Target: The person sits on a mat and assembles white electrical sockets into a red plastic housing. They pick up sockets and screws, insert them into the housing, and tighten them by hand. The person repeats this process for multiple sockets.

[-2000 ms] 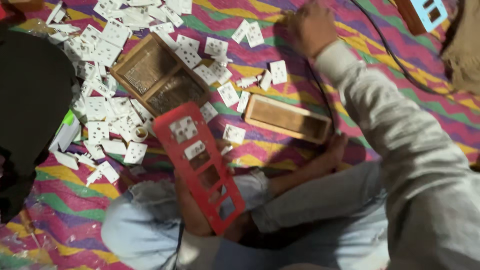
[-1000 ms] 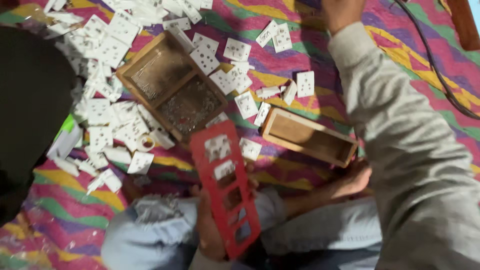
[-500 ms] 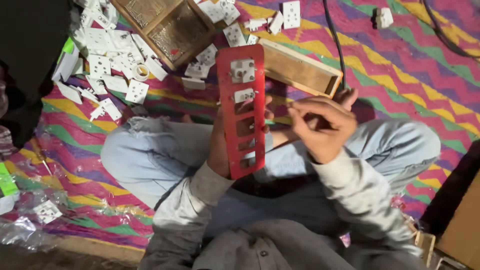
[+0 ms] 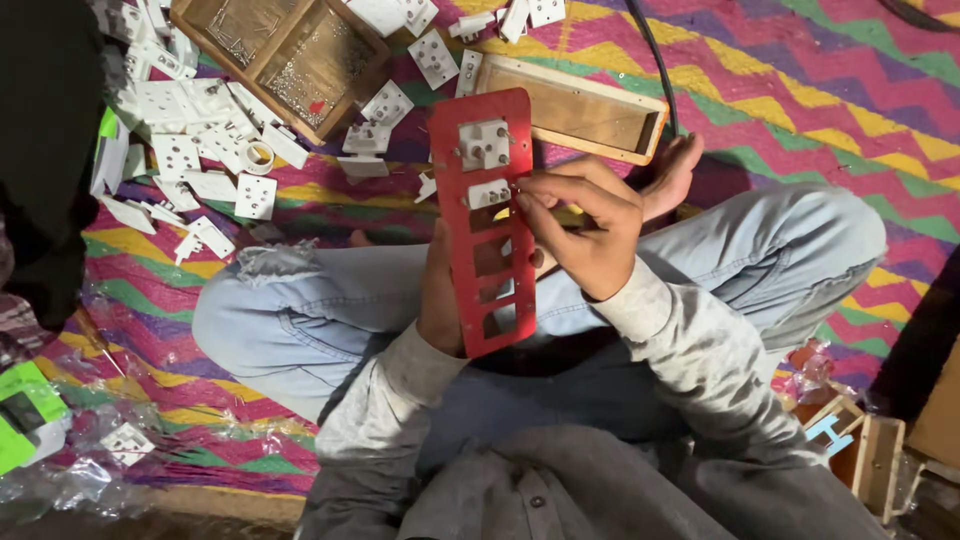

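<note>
Since two seconds ago my right hand (image 4: 585, 235) has come back from its far reach across the mat and now pinches at the red plate (image 4: 483, 220), which has swung up over my lap from a slant to nearly upright in view. My left hand (image 4: 440, 300) sits behind the plate, closed on it from the back; only the wrist and part of the palm show. Right fingertips (image 4: 525, 200) are together on the second white socket (image 4: 489, 192), just below the first white socket (image 4: 483, 143) already seated in the top opening. Three openings below are empty. By my judgement the plate is thin, stiff and light, with cut edges, so it is best gripped along its long sides or from behind, as my left does. Its long axis runs away from me, top end toward the wooden tray (image 4: 575, 110) on the striped mat (image 4: 800, 90). Loose white parts (image 4: 200, 150) lie scattered off to my left beside the divided wooden box (image 4: 280, 55).
</note>
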